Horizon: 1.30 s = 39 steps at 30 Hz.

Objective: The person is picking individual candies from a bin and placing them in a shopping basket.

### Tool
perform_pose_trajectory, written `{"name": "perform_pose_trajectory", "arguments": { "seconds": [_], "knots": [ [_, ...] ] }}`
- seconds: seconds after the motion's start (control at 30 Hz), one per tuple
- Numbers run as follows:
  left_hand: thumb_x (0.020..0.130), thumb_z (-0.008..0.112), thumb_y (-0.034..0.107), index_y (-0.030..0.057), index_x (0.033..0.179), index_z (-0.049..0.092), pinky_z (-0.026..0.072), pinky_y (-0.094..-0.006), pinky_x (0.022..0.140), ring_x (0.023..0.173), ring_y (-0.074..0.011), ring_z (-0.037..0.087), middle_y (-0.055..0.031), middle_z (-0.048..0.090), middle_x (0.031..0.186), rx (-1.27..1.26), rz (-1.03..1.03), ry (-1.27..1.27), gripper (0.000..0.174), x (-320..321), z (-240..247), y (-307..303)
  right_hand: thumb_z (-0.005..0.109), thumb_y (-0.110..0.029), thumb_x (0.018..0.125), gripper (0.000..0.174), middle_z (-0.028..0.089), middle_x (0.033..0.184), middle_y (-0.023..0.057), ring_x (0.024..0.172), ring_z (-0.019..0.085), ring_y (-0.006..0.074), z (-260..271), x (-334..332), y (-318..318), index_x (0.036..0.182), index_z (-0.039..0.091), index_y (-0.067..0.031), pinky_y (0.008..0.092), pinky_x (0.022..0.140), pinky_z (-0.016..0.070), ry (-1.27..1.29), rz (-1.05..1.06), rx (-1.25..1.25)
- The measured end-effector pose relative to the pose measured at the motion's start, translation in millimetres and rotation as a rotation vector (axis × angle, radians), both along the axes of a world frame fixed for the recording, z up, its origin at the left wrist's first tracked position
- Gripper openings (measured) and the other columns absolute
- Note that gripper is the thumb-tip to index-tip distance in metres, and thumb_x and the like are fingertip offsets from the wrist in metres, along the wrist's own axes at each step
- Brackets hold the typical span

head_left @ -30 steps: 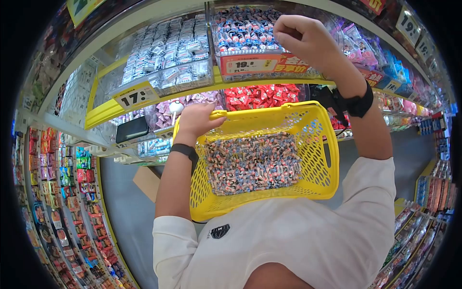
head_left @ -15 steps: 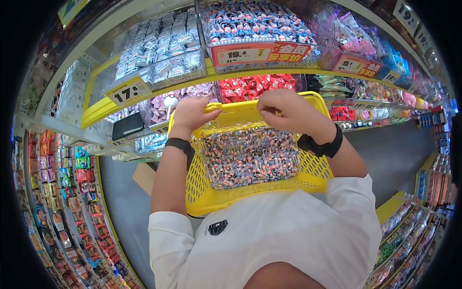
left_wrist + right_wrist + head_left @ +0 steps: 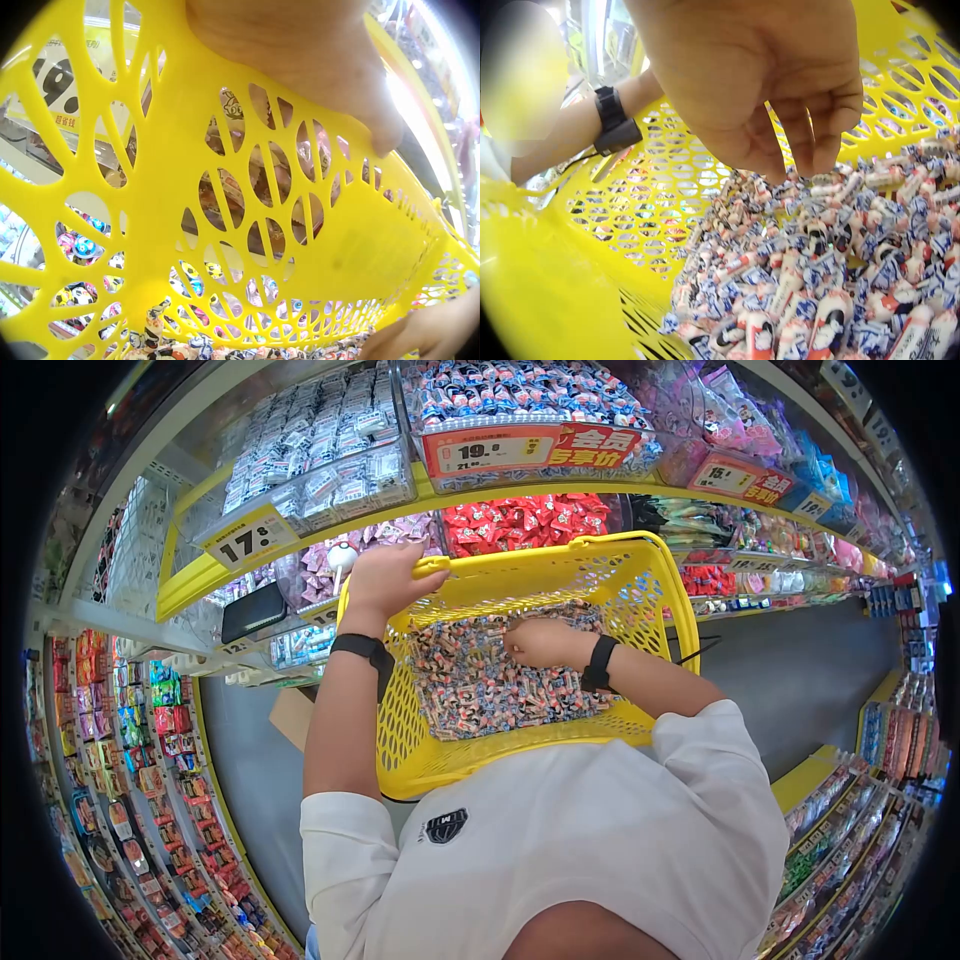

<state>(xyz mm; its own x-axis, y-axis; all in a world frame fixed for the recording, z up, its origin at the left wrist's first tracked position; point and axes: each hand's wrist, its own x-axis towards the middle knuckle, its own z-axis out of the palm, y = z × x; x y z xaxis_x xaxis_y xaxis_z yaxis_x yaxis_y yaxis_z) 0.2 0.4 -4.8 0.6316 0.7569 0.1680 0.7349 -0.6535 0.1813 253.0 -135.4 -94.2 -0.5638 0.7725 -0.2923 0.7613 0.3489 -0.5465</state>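
Note:
My left hand (image 3: 388, 582) grips the rim of a yellow plastic shopping basket (image 3: 655, 585) at its far left corner, fingers over the edge. A thick layer of small twist-wrapped candies (image 3: 470, 705), white, blue and red, covers the basket's bottom. Inside the basket, my right hand (image 3: 545, 643) is low over these candies. In the right wrist view its fingers (image 3: 801, 142) hang downward with gaps between them, fingertips right at the top of the wrapped candies (image 3: 810, 277), and the visible palm holds nothing. The left wrist view shows the basket's slotted wall (image 3: 330, 262) beneath the left hand.
Beyond the basket, shelf bins hold blue-white candies (image 3: 520, 395) and red-wrapped candies (image 3: 525, 520) behind price signs (image 3: 250, 536). A black phone (image 3: 253, 613) lies on the shelf at left. Snack racks (image 3: 130, 760) line the left side; more shelves (image 3: 830, 860) stand right.
My right hand has come down from the upper candy bin, over the basket's far rim, to the candies inside. The left hand keeps its grip on the rim.

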Motion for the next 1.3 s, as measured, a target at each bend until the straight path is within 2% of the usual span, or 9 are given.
{"name": "perform_pose_trajectory", "arguments": {
  "seconds": [0.1, 0.2, 0.3, 0.4, 0.5, 0.7, 0.9, 1.1, 1.3],
  "knots": [
    [0.080, 0.065, 0.056, 0.0079, 0.079, 0.061, 0.0498, -0.0452, 0.066, 0.072, -0.0317, 0.065, -0.0117, 0.064, 0.075, 0.000, -0.003, -0.001, 0.048, -0.1, -0.9, 0.4, 0.059, -0.015, 0.082, 0.023, 0.063, 0.104, 0.0195, 0.098, 0.062, 0.0395, -19.7, -1.2, -4.8, 0.102, 0.067, -0.0066, 0.0511, 0.083, 0.0501, -0.078, 0.064, -0.072],
    [0.080, 0.066, 0.056, 0.0077, 0.079, 0.061, 0.0498, -0.0453, 0.066, 0.072, -0.0319, 0.064, -0.0119, 0.064, 0.075, -0.003, -0.002, -0.002, 0.049, 0.1, 0.6, 0.0, 0.061, -0.015, 0.081, 0.031, 0.058, 0.112, 0.0167, 0.104, 0.061, 0.0379, -25.6, -1.8, -18.3, 0.111, 0.064, -0.0075, 0.0486, 0.088, 0.0499, -0.047, 0.031, -0.074],
    [0.079, 0.066, 0.057, 0.0074, 0.079, 0.061, 0.0497, -0.0456, 0.067, 0.072, -0.0322, 0.064, -0.0121, 0.064, 0.075, -0.001, -0.003, -0.005, 0.050, -0.1, 0.0, 0.7, 0.062, -0.016, 0.081, 0.037, 0.057, 0.116, 0.0170, 0.106, 0.061, 0.0378, -33.5, -1.9, -20.9, 0.117, 0.062, -0.0086, 0.0493, 0.088, 0.0500, -0.062, 0.028, -0.045],
    [0.079, 0.066, 0.057, 0.0072, 0.079, 0.062, 0.0496, -0.0459, 0.067, 0.073, -0.0326, 0.064, -0.0122, 0.064, 0.075, -0.004, 0.000, -0.005, 0.050, 0.1, 0.8, -0.2, 0.062, -0.014, 0.081, 0.035, 0.058, 0.113, 0.0168, 0.106, 0.061, 0.0381, -28.6, -5.0, -22.7, 0.116, 0.062, -0.0077, 0.0496, 0.088, 0.0497, -0.116, 0.047, -0.079],
    [0.080, 0.066, 0.056, 0.0074, 0.078, 0.062, 0.0488, -0.0463, 0.066, 0.072, -0.0334, 0.063, -0.0129, 0.063, 0.074, 0.002, 0.002, -0.008, 0.049, -0.7, 0.0, -0.1, 0.058, -0.004, 0.086, 0.034, 0.062, 0.116, 0.0226, 0.107, 0.060, 0.0396, -23.0, -8.1, -18.5, 0.120, 0.063, -0.0022, 0.0504, 0.089, 0.0496, -0.163, 0.102, -0.147],
    [0.080, 0.068, 0.054, 0.0080, 0.077, 0.061, 0.0473, -0.0471, 0.064, 0.071, -0.0347, 0.062, -0.0143, 0.062, 0.072, 0.026, -0.015, -0.057, 0.047, -1.3, -4.1, 1.0, 0.059, 0.000, 0.082, 0.030, 0.063, 0.110, 0.0239, 0.104, 0.062, 0.0400, -34.9, -0.8, -16.6, 0.112, 0.064, -0.0001, 0.0499, 0.087, 0.0504, -0.052, 0.096, -0.102],
    [0.080, 0.068, 0.054, 0.0078, 0.078, 0.061, 0.0472, -0.0472, 0.064, 0.071, -0.0347, 0.062, -0.0142, 0.062, 0.073, 0.028, -0.009, -0.048, 0.047, -1.3, -4.7, 0.6, 0.064, -0.006, 0.079, 0.018, 0.066, 0.093, 0.0210, 0.092, 0.063, 0.0407, -24.1, -3.1, -5.2, 0.095, 0.064, 0.0001, 0.0487, 0.079, 0.0501, 0.019, 0.029, -0.021],
    [0.079, 0.067, 0.055, 0.0072, 0.078, 0.062, 0.0493, -0.0456, 0.066, 0.071, -0.0332, 0.064, -0.0128, 0.064, 0.073, 0.030, -0.003, -0.037, 0.048, 0.1, 0.1, -1.8, 0.064, -0.015, 0.083, 0.016, 0.065, 0.085, 0.0203, 0.086, 0.063, 0.0396, 38.0, -6.0, 16.6, 0.090, 0.064, -0.0006, 0.0485, 0.076, 0.0486, 0.181, -0.028, -0.064],
    [0.078, 0.068, 0.054, 0.0070, 0.079, 0.062, 0.0494, -0.0455, 0.066, 0.071, -0.0332, 0.064, -0.0125, 0.064, 0.074, 0.021, 0.003, -0.018, 0.048, 0.0, -0.8, -0.7, 0.059, -0.017, 0.091, 0.019, 0.067, 0.091, 0.0198, 0.088, 0.064, 0.0377, 98.0, -1.8, 21.6, 0.102, 0.063, -0.0022, 0.0457, 0.077, 0.0496, 0.367, -0.145, -0.021]
  ]
}}
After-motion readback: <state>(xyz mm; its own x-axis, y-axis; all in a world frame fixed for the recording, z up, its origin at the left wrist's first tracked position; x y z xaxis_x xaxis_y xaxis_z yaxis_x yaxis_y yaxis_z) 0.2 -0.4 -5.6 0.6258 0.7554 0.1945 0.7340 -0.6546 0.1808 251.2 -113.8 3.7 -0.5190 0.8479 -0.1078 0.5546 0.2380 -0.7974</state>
